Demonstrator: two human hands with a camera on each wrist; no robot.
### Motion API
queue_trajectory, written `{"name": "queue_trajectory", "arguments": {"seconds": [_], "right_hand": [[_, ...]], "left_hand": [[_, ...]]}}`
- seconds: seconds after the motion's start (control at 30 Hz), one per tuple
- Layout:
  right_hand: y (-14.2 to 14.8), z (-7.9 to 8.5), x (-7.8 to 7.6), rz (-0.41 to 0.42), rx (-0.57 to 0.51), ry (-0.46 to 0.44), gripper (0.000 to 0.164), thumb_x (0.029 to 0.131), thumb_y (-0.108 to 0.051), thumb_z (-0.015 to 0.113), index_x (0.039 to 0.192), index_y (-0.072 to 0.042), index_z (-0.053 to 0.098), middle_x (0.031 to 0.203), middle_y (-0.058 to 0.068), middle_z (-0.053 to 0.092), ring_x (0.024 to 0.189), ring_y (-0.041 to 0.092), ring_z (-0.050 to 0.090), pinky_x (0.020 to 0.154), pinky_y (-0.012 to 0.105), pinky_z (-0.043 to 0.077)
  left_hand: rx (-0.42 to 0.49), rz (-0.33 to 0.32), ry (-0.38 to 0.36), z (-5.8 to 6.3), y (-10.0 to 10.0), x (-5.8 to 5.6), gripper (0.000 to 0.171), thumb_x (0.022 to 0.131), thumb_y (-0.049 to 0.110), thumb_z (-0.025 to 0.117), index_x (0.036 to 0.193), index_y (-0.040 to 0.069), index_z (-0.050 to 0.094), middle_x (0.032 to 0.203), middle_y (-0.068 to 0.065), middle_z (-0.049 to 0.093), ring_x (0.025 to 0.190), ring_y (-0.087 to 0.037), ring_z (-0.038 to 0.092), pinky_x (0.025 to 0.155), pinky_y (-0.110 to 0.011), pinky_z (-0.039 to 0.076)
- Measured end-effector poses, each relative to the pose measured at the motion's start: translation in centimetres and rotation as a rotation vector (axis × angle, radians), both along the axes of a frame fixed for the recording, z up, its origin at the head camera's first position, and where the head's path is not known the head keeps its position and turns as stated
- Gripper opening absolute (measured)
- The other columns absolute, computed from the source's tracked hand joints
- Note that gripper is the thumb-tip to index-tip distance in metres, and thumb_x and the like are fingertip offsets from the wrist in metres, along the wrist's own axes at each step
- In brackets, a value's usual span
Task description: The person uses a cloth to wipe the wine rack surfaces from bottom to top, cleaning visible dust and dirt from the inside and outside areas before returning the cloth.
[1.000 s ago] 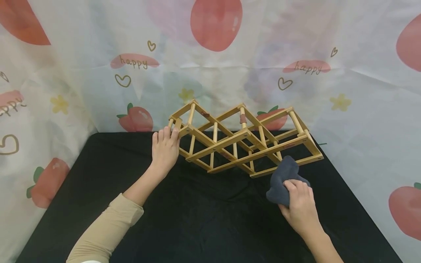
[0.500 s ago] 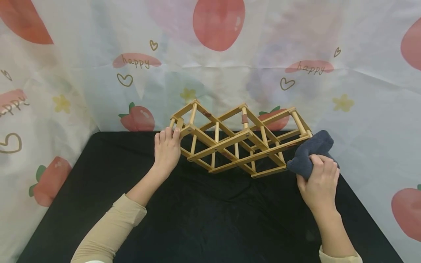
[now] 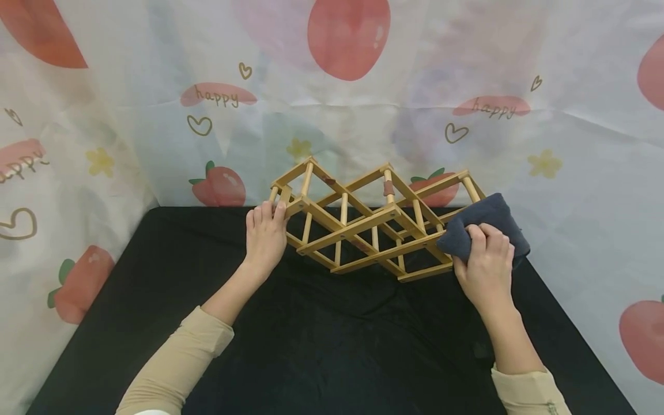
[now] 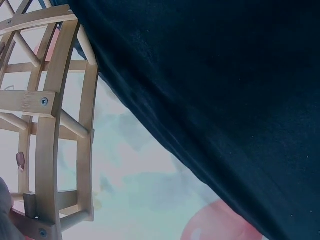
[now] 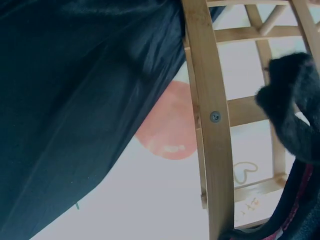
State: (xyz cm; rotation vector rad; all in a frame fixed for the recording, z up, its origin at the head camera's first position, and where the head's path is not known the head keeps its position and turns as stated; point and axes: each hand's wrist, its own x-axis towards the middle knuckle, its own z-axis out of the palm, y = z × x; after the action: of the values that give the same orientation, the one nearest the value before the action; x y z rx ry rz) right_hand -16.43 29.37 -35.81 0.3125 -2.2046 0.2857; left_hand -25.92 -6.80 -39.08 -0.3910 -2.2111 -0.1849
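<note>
A folding wooden wine rack (image 3: 363,225), a lattice of slats and round dowels, stands at the back of the black-covered table in the head view. My left hand (image 3: 266,237) grips the slats at its left end. In the left wrist view, part of that hand (image 4: 6,217) shows at the lower left against the rack (image 4: 47,155). My right hand (image 3: 487,265) holds a dark blue cloth (image 3: 493,216) against the rack's right end, whose corner the cloth hides. The right wrist view shows the cloth (image 5: 292,95) over the openings beside a long slat (image 5: 210,85).
Black fabric (image 3: 342,346) covers the table, with faint creases in front of the rack. Behind and at both sides hangs a pale curtain (image 3: 353,132) printed with fruit, hearts and lettering, close to the rack's back.
My right hand has carried the cloth up and rightward from in front of the rack onto its right end, then slightly back left. My left hand keeps its hold; the rack stays in place.
</note>
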Motion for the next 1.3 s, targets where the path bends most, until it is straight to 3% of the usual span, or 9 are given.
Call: {"name": "queue_trajectory", "arguments": {"seconds": [0.13, 0.27, 0.43, 0.6, 0.77, 1.0, 1.07, 1.2, 1.3], "right_hand": [[0.2, -0.1, -0.3, -0.004, 0.026, -0.033, 0.048, 0.076, -0.013, 0.061, 0.117, 0.000, 0.038, 0.117, 0.024, 0.034, 0.091, 0.045, 0.037, 0.078, 0.058, 0.030], [0.4, -0.2, -0.4, -0.010, 0.027, -0.060, 0.052, 0.091, -0.044, 0.042, 0.120, -0.001, 0.038, 0.121, 0.022, 0.034, 0.092, 0.044, 0.037, 0.078, 0.057, 0.031], [0.3, -0.4, -0.7, -0.015, 0.038, -0.056, 0.071, 0.088, -0.064, 0.026, 0.121, -0.003, 0.039, 0.121, 0.021, 0.036, 0.092, 0.044, 0.036, 0.077, 0.058, 0.030], [0.3, -0.6, -1.1, -0.031, 0.082, -0.029, 0.066, 0.090, -0.059, 0.028, 0.122, -0.003, 0.039, 0.119, 0.020, 0.037, 0.091, 0.043, 0.036, 0.075, 0.058, 0.031], [0.4, -1.2, -1.9, -0.002, 0.089, 0.073, 0.049, 0.088, -0.037, 0.038, 0.116, 0.002, 0.044, 0.112, 0.023, 0.044, 0.087, 0.045, 0.042, 0.071, 0.056, 0.035], [0.2, -1.8, -2.7, 0.042, 0.062, 0.195, 0.036, 0.082, -0.018, 0.055, 0.109, 0.006, 0.049, 0.103, 0.026, 0.049, 0.083, 0.045, 0.045, 0.069, 0.055, 0.036], [0.1, -1.9, -2.8, 0.034, 0.065, 0.219, 0.034, 0.080, -0.013, 0.058, 0.107, 0.006, 0.051, 0.100, 0.025, 0.050, 0.081, 0.045, 0.046, 0.068, 0.054, 0.036], [-0.1, -2.0, -3.0, -0.001, 0.072, 0.280, 0.030, 0.080, -0.014, 0.060, 0.103, 0.004, 0.054, 0.096, 0.022, 0.053, 0.078, 0.043, 0.046, 0.071, 0.053, 0.032], [-0.4, -2.0, -3.3, -0.005, 0.066, 0.342, 0.026, 0.084, -0.019, 0.058, 0.099, 0.003, 0.056, 0.092, 0.020, 0.055, 0.079, 0.041, 0.044, 0.076, 0.052, 0.022]], "left_hand": [[0.035, -0.061, -0.021, -0.1, -0.1, -0.2, 0.024, 0.092, 0.022, 0.050, 0.103, 0.006, 0.036, 0.093, -0.013, 0.037, 0.080, -0.029, 0.034, 0.076, -0.040, 0.029], [0.082, -0.160, -0.042, -0.4, -0.3, -0.4, 0.023, 0.091, 0.017, 0.052, 0.104, 0.005, 0.037, 0.096, -0.014, 0.037, 0.083, -0.030, 0.034, 0.079, -0.043, 0.028], [0.115, -0.244, -0.045, -0.6, -0.6, -0.7, 0.022, 0.091, 0.014, 0.052, 0.105, 0.004, 0.038, 0.099, -0.015, 0.038, 0.087, -0.032, 0.033, 0.081, -0.046, 0.025], [0.140, -0.290, -0.031, -0.7, -0.7, -0.9, 0.027, 0.088, 0.011, 0.057, 0.107, 0.004, 0.040, 0.100, -0.016, 0.039, 0.088, -0.033, 0.033, 0.080, -0.048, 0.023], [0.158, -0.313, -0.026, -0.9, -0.7, -1.0, 0.031, 0.086, 0.011, 0.059, 0.109, 0.005, 0.041, 0.102, -0.016, 0.040, 0.088, -0.033, 0.033, 0.079, -0.049, 0.022], [0.175, -0.333, -0.017, -1.0, -0.9, -1.1, 0.027, 0.094, 0.024, 0.043, 0.112, 0.005, 0.041, 0.105, -0.017, 0.040, 0.090, -0.033, 0.033, 0.080, -0.050, 0.021], [0.177, -0.335, -0.015, -1.0, -0.9, -1.1, 0.026, 0.093, 0.023, 0.046, 0.112, 0.005, 0.041, 0.104, -0.017, 0.041, 0.090, -0.033, 0.033, 0.080, -0.049, 0.021], [0.177, -0.337, -0.022, -1.0, -0.9, -1.1, 0.030, 0.088, 0.015, 0.057, 0.112, 0.005, 0.041, 0.103, -0.016, 0.041, 0.090, -0.033, 0.034, 0.079, -0.049, 0.021], [0.169, -0.330, -0.033, -1.0, -0.9, -1.0, 0.028, 0.091, 0.018, 0.053, 0.112, 0.005, 0.041, 0.104, -0.017, 0.041, 0.091, -0.033, 0.034, 0.080, -0.049, 0.021]]}}
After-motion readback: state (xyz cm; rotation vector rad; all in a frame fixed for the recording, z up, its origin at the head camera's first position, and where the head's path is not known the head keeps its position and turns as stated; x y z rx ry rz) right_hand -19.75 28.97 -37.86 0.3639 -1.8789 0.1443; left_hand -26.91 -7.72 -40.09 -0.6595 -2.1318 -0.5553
